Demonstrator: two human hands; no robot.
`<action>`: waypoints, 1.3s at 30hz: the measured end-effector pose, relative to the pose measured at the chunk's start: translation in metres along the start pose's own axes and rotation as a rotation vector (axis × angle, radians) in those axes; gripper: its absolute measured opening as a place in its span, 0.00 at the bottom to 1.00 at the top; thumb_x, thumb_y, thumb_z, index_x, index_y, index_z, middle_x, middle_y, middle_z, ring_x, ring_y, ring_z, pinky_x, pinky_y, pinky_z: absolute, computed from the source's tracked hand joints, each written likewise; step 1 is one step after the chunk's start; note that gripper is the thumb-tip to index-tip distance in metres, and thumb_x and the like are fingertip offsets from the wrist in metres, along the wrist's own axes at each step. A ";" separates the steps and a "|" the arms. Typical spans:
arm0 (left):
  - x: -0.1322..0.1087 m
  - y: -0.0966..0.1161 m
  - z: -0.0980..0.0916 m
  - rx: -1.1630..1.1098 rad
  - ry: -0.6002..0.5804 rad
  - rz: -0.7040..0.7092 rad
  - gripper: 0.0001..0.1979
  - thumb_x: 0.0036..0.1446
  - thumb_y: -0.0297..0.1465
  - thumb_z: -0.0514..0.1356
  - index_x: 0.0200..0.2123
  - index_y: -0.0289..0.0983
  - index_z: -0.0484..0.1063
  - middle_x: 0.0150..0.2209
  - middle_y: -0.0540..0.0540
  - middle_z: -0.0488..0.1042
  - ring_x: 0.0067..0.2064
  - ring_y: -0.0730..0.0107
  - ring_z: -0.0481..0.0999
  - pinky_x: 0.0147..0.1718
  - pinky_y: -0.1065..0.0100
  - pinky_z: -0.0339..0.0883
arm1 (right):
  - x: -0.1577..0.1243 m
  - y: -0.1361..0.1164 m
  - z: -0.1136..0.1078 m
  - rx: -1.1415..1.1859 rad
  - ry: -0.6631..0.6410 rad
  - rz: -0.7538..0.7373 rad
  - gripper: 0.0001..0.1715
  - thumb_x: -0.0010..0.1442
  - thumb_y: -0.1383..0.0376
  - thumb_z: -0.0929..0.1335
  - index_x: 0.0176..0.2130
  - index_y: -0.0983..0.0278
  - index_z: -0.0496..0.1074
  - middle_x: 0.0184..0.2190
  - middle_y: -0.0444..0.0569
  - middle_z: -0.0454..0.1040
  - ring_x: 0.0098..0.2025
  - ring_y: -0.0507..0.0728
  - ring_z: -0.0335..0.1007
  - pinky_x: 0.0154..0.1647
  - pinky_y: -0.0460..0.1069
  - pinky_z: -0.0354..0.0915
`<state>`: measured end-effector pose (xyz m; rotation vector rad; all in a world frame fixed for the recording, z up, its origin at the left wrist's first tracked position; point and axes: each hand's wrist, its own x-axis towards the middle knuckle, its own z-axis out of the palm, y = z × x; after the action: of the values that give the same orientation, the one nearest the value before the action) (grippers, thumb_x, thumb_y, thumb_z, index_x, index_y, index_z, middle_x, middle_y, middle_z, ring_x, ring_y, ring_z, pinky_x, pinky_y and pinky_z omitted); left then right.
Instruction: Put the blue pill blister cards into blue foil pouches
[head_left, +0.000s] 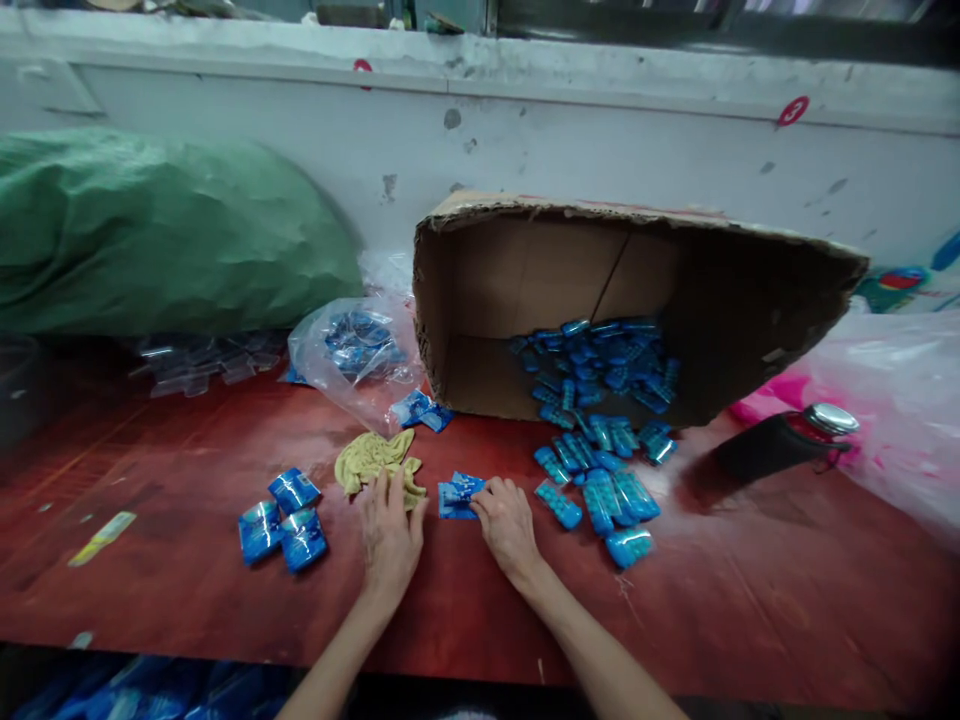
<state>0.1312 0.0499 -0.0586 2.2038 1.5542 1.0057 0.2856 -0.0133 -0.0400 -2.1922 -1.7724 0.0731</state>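
Observation:
My left hand [390,535] lies flat on the red table [187,580], its fingers stretched out and resting on a crumpled yellow cloth [375,460]. My right hand [506,520] is curled, its fingertips pinching a small blue packet [457,495] that lies on the table between the two hands. A little group of three blue packets [283,530] sits to the left of my left hand. To the right, several blue packets [600,480] spill out of a cardboard box [525,270] tipped on its side.
A big green sack [165,230] lies at the back left against a white wall. A clear plastic bag [352,350] with blue packets sits beside the box. A black bottle with a metal cap [780,445] lies at the right, by a pink plastic bag [900,400].

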 end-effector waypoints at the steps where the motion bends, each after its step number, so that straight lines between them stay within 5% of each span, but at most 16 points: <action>1: -0.007 0.008 -0.003 -0.124 -0.010 -0.066 0.24 0.51 0.38 0.54 0.50 0.33 0.61 0.52 0.33 0.64 0.55 0.50 0.60 0.49 0.48 0.55 | -0.004 -0.001 -0.003 0.008 0.027 0.008 0.08 0.59 0.65 0.62 0.35 0.59 0.72 0.33 0.48 0.70 0.37 0.56 0.61 0.35 0.48 0.53; 6: -0.030 0.043 -0.007 -0.845 -0.337 -0.653 0.25 0.41 0.40 0.61 0.42 0.32 0.65 0.35 0.41 0.74 0.33 0.63 0.74 0.31 0.64 0.67 | -0.028 -0.017 -0.022 0.172 0.140 0.022 0.11 0.60 0.66 0.61 0.35 0.59 0.72 0.32 0.48 0.70 0.35 0.56 0.61 0.36 0.49 0.53; 9: -0.030 0.053 -0.007 -1.118 -0.397 -0.789 0.18 0.41 0.39 0.62 0.34 0.33 0.70 0.30 0.46 0.75 0.29 0.71 0.73 0.26 0.71 0.64 | -0.039 -0.025 -0.026 0.428 0.114 0.061 0.11 0.58 0.67 0.62 0.38 0.58 0.72 0.35 0.48 0.70 0.38 0.57 0.62 0.39 0.50 0.56; 12: -0.028 0.056 -0.010 -1.220 -0.394 -0.866 0.15 0.40 0.37 0.63 0.31 0.34 0.71 0.26 0.48 0.75 0.25 0.74 0.71 0.24 0.72 0.62 | -0.039 -0.022 -0.021 0.878 0.075 0.241 0.22 0.52 0.67 0.66 0.48 0.59 0.66 0.39 0.48 0.70 0.39 0.56 0.64 0.41 0.49 0.60; 15: -0.029 0.056 -0.012 -1.211 -0.401 -0.878 0.13 0.39 0.36 0.64 0.28 0.33 0.71 0.22 0.50 0.73 0.23 0.76 0.69 0.23 0.73 0.61 | -0.035 -0.017 -0.012 1.331 -0.085 0.415 0.15 0.48 0.65 0.67 0.38 0.66 0.71 0.28 0.44 0.71 0.30 0.53 0.65 0.32 0.47 0.61; 19: -0.032 0.055 -0.009 -1.155 -0.392 -0.805 0.12 0.40 0.36 0.63 0.28 0.33 0.71 0.21 0.51 0.73 0.21 0.77 0.67 0.22 0.74 0.60 | -0.032 -0.018 -0.005 1.488 -0.117 0.477 0.09 0.47 0.63 0.67 0.21 0.67 0.68 0.16 0.39 0.64 0.20 0.48 0.56 0.23 0.44 0.55; 28: -0.033 0.061 -0.006 -1.117 -0.307 -0.833 0.14 0.38 0.38 0.64 0.21 0.33 0.67 0.15 0.53 0.67 0.17 0.79 0.62 0.18 0.74 0.55 | -0.038 -0.033 -0.007 1.515 -0.073 0.486 0.14 0.51 0.57 0.65 0.22 0.65 0.64 0.17 0.41 0.64 0.20 0.49 0.59 0.23 0.44 0.58; 39: -0.035 0.064 -0.012 -1.030 -0.361 -0.756 0.14 0.38 0.39 0.63 0.22 0.33 0.68 0.15 0.53 0.66 0.17 0.77 0.62 0.18 0.73 0.56 | -0.039 -0.031 -0.015 1.605 -0.094 0.553 0.20 0.49 0.51 0.66 0.23 0.64 0.62 0.16 0.38 0.61 0.18 0.48 0.55 0.20 0.43 0.54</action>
<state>0.1627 -0.0087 -0.0266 0.9111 1.1247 0.7990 0.2509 -0.0487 -0.0236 -1.2507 -0.4848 1.2145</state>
